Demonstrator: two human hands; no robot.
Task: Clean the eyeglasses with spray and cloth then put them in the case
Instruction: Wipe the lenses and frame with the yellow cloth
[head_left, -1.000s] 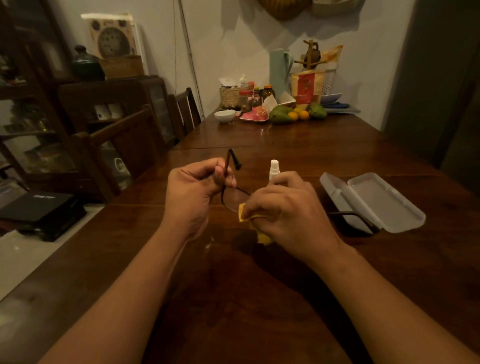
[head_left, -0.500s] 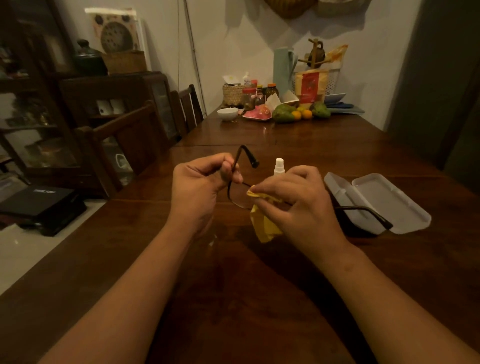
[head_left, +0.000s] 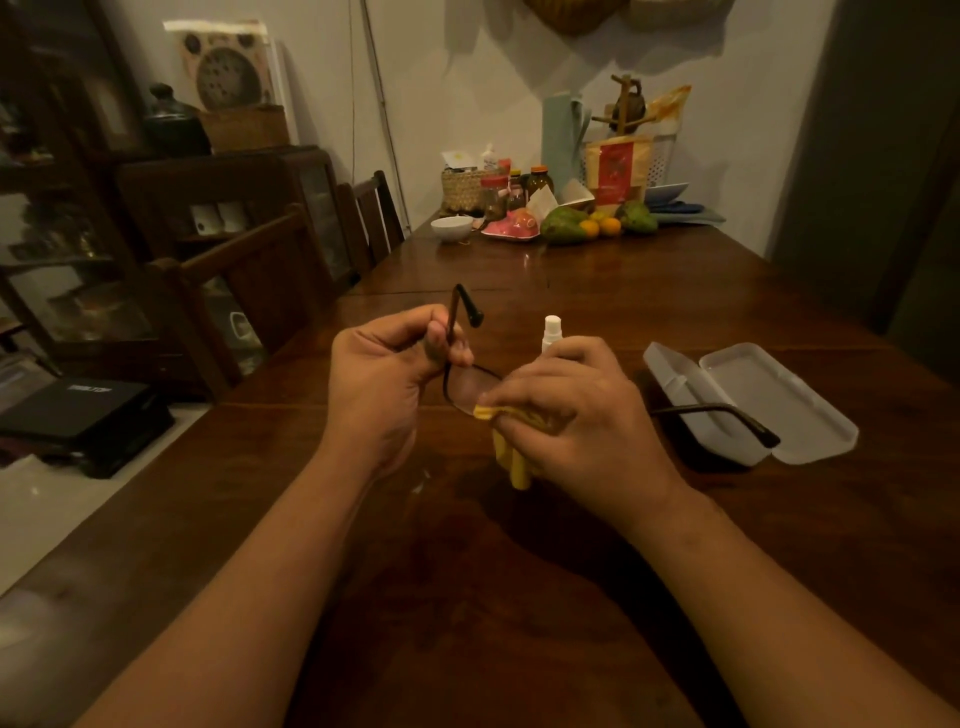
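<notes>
Dark-framed eyeglasses (head_left: 467, 387) hang above the wooden table (head_left: 519, 597). My left hand (head_left: 384, 384) pinches them at the left hinge, one temple sticking up. My right hand (head_left: 576, 415) presses a yellow cloth (head_left: 511, 452) against the lens; the cloth's tail hangs below the fingers. The other temple pokes out to the right over the case. A small white spray bottle (head_left: 551, 332) stands just behind my right hand, mostly hidden. The white glasses case (head_left: 753, 400) lies open on the table to the right.
At the table's far end sit a white bowl (head_left: 452, 227), jars, a basket, a pink dish and fruit (head_left: 563, 226). Wooden chairs (head_left: 249, 291) stand along the left side, with a dark cabinet behind them.
My right hand has slid the cloth along the lens and the cloth's tail now hangs lower. The glasses have tilted slightly in my left hand.
</notes>
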